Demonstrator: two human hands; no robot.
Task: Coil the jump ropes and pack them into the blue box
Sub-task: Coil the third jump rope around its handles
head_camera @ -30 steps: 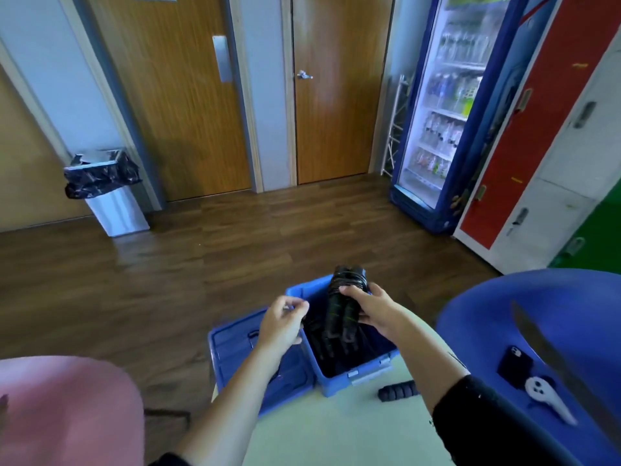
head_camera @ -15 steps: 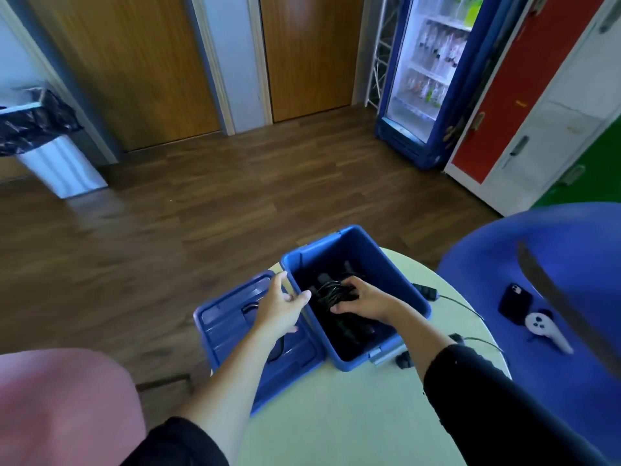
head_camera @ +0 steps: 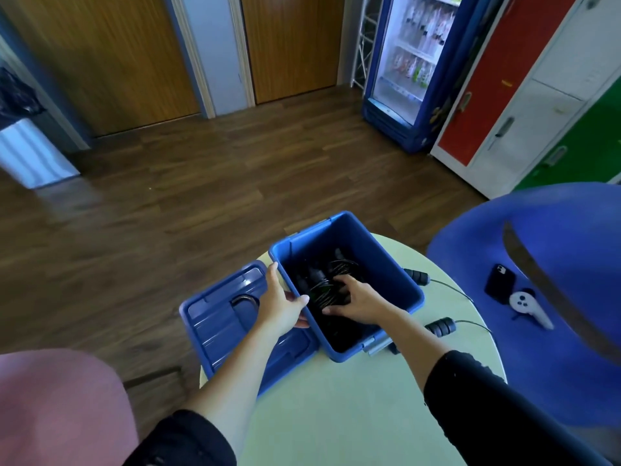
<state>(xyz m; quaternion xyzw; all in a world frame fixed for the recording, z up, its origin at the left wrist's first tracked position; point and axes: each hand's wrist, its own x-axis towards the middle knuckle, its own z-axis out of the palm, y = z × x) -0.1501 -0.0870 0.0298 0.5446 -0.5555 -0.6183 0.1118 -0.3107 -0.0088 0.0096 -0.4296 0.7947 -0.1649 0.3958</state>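
Pressing coiled rope (head_camera: 327, 287) flat in blue box (head_camera: 376, 260).

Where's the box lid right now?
In the head view, the flat blue plastic lid lies on the round table's left edge, against the blue box, under the left hand.

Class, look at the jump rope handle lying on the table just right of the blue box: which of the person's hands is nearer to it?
Right. The right hand is inside the blue box, left of the handle; the left hand is at the box's far wall.
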